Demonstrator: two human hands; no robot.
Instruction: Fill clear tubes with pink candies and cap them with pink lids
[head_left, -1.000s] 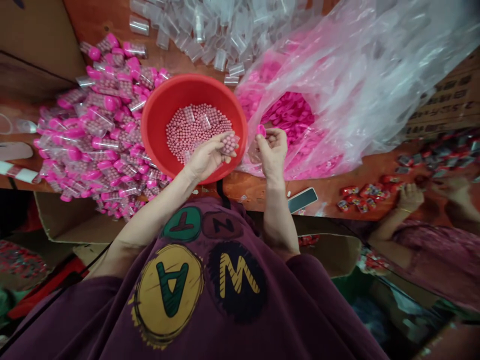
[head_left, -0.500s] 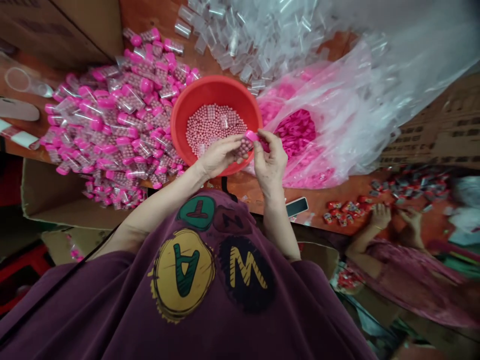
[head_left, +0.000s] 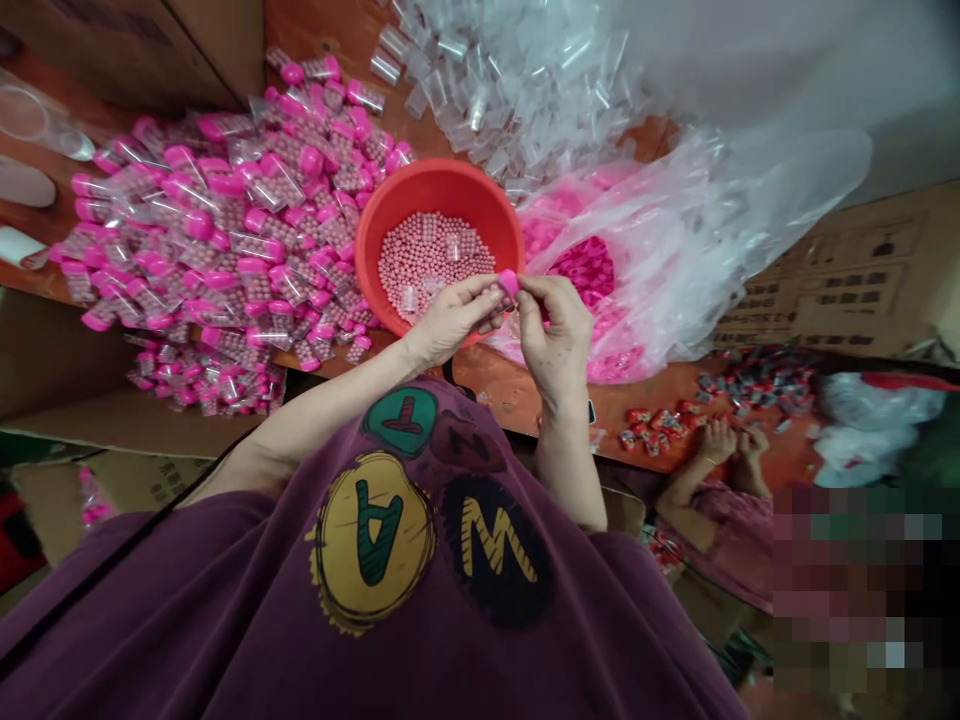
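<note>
- Two bare hands are meeting just over the right side of a red plastic basin (head_left: 442,180), near the centre of the frame.
- Left hand (head_left: 450,322) is curling nearly shut, its fingers wrapping a clear plastic tube (head_left: 495,315) and hiding most of it, so its contents are hard to make out.
- Right hand (head_left: 555,335) is pinching a pink cap (head_left: 508,284) between thumb and forefinger, with its other fingers folding inward; the cap is sitting at the tube's upper end, between the hands.
- A slack pinch is the likeliest trouble: the smooth cap could be slipping free and getting lost among the loose pink caps (head_left: 581,270) in a crinkly clear plastic bag (head_left: 675,260) right of the basin.
- Any tilt of a tube with a loose cap could be spilling beads across the orange-brown tabletop (head_left: 510,385), where round pieces would be rolling away.
- Small, round, pearly pink beads (head_left: 435,262) are filling the basin's bottom.
- A slippery heap of capped tubes (head_left: 217,240) is spreading across the upper left, close to the left forearm (head_left: 322,410), so a careless elbow could be sending some sliding.
- Empty cylindrical tubes (head_left: 487,90) are glinting along the top of the frame.
- A co-worker's hands (head_left: 731,442) are working well apart at lower right, near red packets (head_left: 652,430).
</note>
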